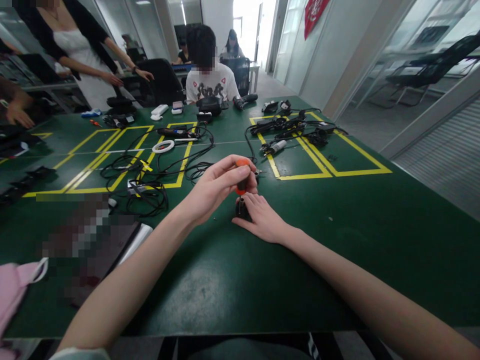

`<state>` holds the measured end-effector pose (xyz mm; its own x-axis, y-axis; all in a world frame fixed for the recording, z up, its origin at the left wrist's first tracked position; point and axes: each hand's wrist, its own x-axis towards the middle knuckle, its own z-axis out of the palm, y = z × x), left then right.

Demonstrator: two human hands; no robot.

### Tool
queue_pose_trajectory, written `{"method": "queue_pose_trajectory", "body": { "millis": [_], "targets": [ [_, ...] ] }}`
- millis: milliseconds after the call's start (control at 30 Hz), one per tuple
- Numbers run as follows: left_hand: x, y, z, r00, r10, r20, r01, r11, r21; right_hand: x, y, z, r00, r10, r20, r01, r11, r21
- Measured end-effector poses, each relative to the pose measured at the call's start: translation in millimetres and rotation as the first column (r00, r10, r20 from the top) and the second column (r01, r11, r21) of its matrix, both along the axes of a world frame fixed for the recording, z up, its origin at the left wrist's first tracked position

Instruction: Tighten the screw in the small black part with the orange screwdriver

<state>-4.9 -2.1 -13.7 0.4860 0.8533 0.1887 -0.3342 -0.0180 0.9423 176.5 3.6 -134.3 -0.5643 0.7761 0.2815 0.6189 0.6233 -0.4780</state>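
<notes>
My left hand (221,186) is closed around the orange-and-black handle of a screwdriver (242,185), which stands upright with its shaft pointing down. Below it, my right hand (264,219) grips a small black part (242,211) against the green table, thumb on the near side and fingers on the far side. The screwdriver's shaft reaches down to this part; whether its tip sits in a screw is too small to tell. Much of the black part is hidden by my right hand.
Coiled black cables (148,197) lie to the left on the green table (360,240), with a white ring (163,146) beyond. More cables and adapters (288,127) lie at the far right within yellow tape. A dark notebook (108,255) is at near left. Several people are across the table.
</notes>
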Motion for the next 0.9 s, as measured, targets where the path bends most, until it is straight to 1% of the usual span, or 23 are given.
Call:
{"method": "queue_pose_trajectory", "body": {
  "millis": [133,200,400,567,767,900],
  "targets": [
    [1.4,-0.1,1.9,1.000,0.005,0.001,-0.005,1.000,-0.004,5.3,2.1,5.2,0.979,0.106,-0.172,-0.119,0.991,-0.066],
    [2.0,-0.4,2.2,1.000,-0.002,0.000,0.002,1.000,-0.004,6.9,2.6,7.6,0.973,0.126,-0.193,-0.144,0.986,-0.085],
    [3.1,-1.1,1.0,1.000,-0.023,0.017,0.023,1.000,-0.008,4.4,1.2,6.5,0.985,0.080,-0.151,-0.091,0.993,-0.068],
    [2.5,-0.1,0.1,1.000,-0.011,0.012,0.011,1.000,0.000,3.5,0.7,6.7,0.987,0.078,-0.139,-0.086,0.995,-0.051],
    [1.0,1.0,0.6,1.000,0.000,-0.001,0.000,1.000,0.007,0.6,1.1,6.0,0.997,0.065,-0.033,-0.066,0.996,-0.051],
    [0.1,0.9,-0.1,1.000,0.007,-0.014,-0.007,1.000,0.007,0.3,2.1,3.9,0.998,0.067,0.008,-0.067,0.997,-0.046]
  ]
}}
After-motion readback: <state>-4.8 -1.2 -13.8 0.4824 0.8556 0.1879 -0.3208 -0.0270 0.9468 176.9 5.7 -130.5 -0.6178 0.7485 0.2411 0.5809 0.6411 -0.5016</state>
